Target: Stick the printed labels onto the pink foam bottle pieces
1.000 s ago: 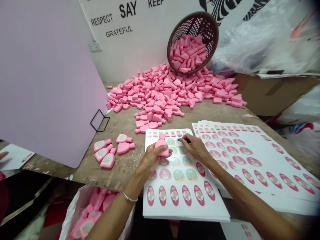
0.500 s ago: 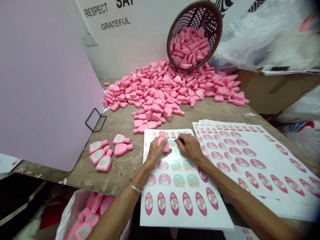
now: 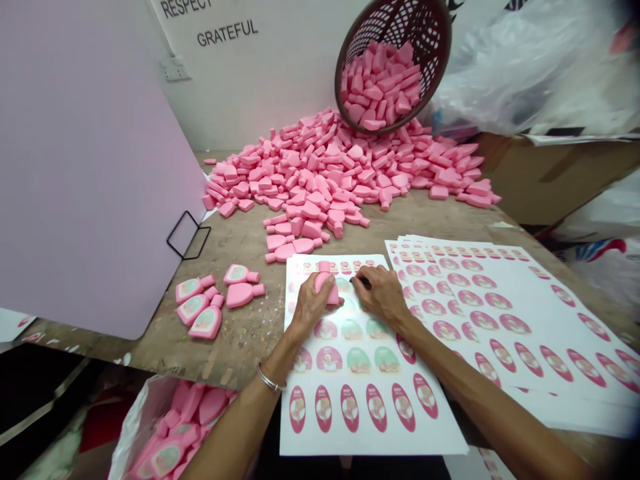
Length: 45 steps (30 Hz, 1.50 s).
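Wooden tabletop [image 3: 390,227] against a white wall [image 3: 280,73], heaped at twelve o'clock with bottle-shaped pink pieces [image 3: 325,160]; at one, a tipped brown lattice basket [image 3: 425,50] holding more. Blocking the view at ten, a pale pink board [image 3: 90,153]. At eight, four labelled pieces [image 3: 206,322] and one plain piece [image 3: 243,295]; at seven, a white bag [image 3: 127,420] of others; at four, overlapping label sheets [image 3: 540,323]. Toward six, a sticker sheet [image 3: 345,380] beneath both hands. Gripped between thumb and fingers of the left hand [image 3: 311,303]: one pink piece [image 3: 326,283], neck at twelve. Right hand [image 3: 383,293] with curled, gathered fingers; something dark [image 3: 367,283] at the tips, cannot tell whether pinched.
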Available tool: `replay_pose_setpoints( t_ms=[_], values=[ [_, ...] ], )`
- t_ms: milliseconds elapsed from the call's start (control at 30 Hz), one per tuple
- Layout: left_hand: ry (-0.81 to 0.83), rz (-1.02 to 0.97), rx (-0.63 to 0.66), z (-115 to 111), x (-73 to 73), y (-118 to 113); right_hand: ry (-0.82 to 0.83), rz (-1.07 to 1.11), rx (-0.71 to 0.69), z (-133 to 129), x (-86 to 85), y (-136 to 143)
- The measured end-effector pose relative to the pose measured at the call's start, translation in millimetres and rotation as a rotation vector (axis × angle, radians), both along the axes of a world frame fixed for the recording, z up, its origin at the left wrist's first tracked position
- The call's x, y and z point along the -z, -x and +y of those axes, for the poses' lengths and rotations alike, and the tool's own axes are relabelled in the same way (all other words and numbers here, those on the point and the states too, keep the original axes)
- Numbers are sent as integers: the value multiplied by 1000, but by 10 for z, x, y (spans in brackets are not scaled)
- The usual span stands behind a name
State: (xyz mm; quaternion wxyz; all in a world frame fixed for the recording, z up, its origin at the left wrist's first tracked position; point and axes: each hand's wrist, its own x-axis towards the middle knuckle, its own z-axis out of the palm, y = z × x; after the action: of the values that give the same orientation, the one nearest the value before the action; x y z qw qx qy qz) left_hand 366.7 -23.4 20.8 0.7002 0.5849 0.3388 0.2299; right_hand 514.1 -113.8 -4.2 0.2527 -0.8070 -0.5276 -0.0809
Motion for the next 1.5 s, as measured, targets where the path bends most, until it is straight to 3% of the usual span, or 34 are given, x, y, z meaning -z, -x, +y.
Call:
replay_pose_setpoints(
  t_ms=[800, 1033, 1367, 1500],
  values=[
    [0, -16, -17, 5, 25, -15, -22, -69, 17, 17, 15, 3],
    [1, -16, -12, 7, 32, -14, -26, 85, -39, 24, -19, -33],
    [-3, -13, 1, 5, 15, 1, -42, 106, 48, 38, 0, -40],
    [5, -16, -7, -3, -9, 2, -14, 98, 14, 30, -25, -38]
  ],
)
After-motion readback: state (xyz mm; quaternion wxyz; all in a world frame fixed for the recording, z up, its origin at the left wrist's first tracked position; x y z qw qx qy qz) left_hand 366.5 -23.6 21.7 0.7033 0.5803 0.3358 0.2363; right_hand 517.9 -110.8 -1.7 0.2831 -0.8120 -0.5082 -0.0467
